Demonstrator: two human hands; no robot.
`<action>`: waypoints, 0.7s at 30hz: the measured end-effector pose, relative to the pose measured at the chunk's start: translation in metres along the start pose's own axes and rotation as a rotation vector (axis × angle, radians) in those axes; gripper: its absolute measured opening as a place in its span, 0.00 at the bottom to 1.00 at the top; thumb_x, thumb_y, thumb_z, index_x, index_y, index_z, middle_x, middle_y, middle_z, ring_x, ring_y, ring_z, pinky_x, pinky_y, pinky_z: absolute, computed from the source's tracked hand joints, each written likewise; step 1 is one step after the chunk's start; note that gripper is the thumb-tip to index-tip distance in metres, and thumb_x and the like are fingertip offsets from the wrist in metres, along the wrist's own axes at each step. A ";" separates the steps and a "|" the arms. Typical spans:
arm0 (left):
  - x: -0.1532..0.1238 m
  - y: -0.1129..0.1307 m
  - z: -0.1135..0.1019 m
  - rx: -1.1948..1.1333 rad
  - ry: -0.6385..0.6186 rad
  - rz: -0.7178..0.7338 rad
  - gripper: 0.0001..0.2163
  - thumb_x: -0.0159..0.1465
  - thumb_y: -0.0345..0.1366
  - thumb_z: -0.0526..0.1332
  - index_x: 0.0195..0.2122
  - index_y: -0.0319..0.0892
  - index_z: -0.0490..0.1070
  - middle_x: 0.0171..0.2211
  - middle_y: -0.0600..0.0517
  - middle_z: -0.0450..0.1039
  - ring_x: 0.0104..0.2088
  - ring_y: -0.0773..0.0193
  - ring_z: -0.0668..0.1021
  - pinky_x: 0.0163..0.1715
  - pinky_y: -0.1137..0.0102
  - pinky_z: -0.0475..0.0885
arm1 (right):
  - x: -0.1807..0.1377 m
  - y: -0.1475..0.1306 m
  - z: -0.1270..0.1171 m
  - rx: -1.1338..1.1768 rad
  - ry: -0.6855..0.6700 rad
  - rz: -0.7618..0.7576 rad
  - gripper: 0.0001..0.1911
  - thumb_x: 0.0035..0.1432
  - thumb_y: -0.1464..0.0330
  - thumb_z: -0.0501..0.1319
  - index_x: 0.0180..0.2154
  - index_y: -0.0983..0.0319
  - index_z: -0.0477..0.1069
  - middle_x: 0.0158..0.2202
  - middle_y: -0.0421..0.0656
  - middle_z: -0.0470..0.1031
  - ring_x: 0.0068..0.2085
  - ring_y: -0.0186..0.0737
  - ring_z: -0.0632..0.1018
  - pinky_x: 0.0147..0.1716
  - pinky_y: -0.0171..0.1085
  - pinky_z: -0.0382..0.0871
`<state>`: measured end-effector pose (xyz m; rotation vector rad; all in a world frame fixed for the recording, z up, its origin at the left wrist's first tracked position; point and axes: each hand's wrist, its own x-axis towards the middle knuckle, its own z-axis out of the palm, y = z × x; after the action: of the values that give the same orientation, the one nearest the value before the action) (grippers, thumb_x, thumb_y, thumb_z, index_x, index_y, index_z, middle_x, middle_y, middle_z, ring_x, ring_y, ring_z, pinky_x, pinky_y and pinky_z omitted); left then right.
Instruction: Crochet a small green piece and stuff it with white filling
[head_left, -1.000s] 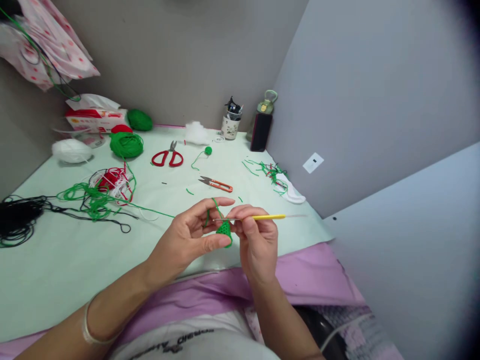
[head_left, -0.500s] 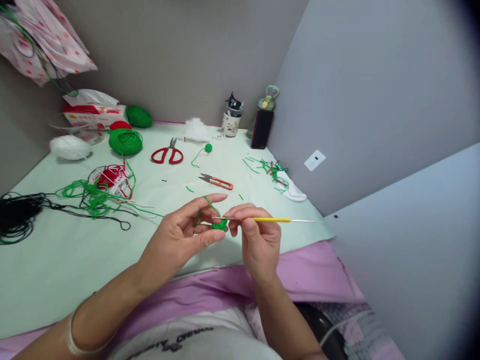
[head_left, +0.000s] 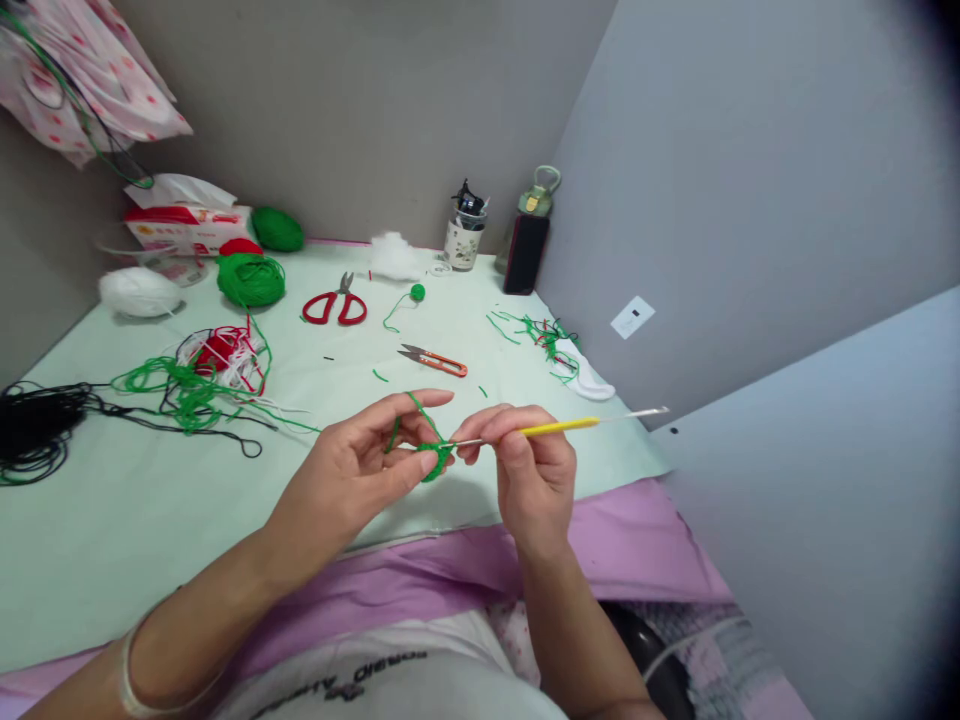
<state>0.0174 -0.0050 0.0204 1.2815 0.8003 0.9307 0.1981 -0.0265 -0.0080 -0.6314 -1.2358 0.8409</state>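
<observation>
Hands (both pinching) – slim yellow hook (head_left: 559, 428), nubbly green crochet (head_left: 435, 458).

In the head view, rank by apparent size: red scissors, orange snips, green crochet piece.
1. red scissors
2. orange snips, about as long but slimmer
3. green crochet piece, smallest though nearest the camera
</observation>
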 end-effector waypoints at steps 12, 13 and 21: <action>-0.003 0.000 0.005 0.061 0.083 0.005 0.15 0.64 0.33 0.70 0.52 0.49 0.80 0.37 0.55 0.74 0.39 0.66 0.76 0.44 0.71 0.73 | -0.007 -0.014 -0.002 -0.527 -0.206 -0.414 0.10 0.73 0.72 0.58 0.49 0.58 0.77 0.43 0.49 0.84 0.44 0.42 0.84 0.38 0.42 0.81; -0.003 0.001 0.005 0.039 0.075 -0.003 0.14 0.63 0.33 0.70 0.51 0.49 0.80 0.36 0.55 0.74 0.38 0.66 0.76 0.42 0.72 0.74 | -0.007 -0.013 -0.002 -0.490 -0.185 -0.401 0.10 0.73 0.72 0.57 0.49 0.58 0.77 0.43 0.48 0.84 0.44 0.42 0.84 0.39 0.42 0.81; -0.001 0.002 0.003 -0.011 0.031 -0.014 0.03 0.63 0.33 0.70 0.35 0.46 0.77 0.35 0.55 0.73 0.37 0.67 0.77 0.39 0.74 0.74 | -0.007 -0.008 -0.004 -0.264 -0.105 -0.239 0.11 0.73 0.72 0.58 0.48 0.57 0.79 0.42 0.45 0.84 0.42 0.40 0.84 0.39 0.40 0.81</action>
<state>0.0193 -0.0075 0.0233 1.2533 0.8267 0.9447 0.2030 -0.0361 -0.0064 -0.6401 -1.4998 0.5216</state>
